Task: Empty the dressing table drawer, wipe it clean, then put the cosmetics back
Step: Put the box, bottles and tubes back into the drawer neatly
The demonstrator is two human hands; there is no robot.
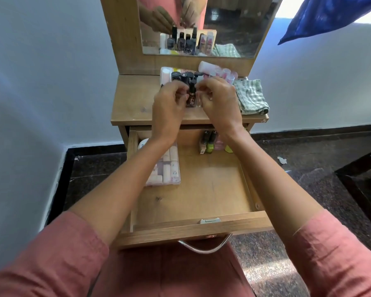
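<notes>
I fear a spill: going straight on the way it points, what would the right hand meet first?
Likely the row of dark-capped bottles standing just beyond the right hand, though depth is unclear from this view.

Dusty-pink woven cloth: left sleeve (pixel 58 260), right sleeve (pixel 338 262), both ending near elbow; matching garment (pixel 169 275) below

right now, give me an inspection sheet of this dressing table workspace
surface: wooden tabletop, drawer pulled open below it
job's things: dark nail polish bottle upright between the hands; bottles and tubes along the back; pink kit, green bottle in drawer; folded checked cloth on the right
clutter: white scrap on the dark floor
hands: left hand, right hand curled beside that bottle; grip unclear
cables: nothing seen
surroundings: mirror, blue cloth, white walls
</notes>
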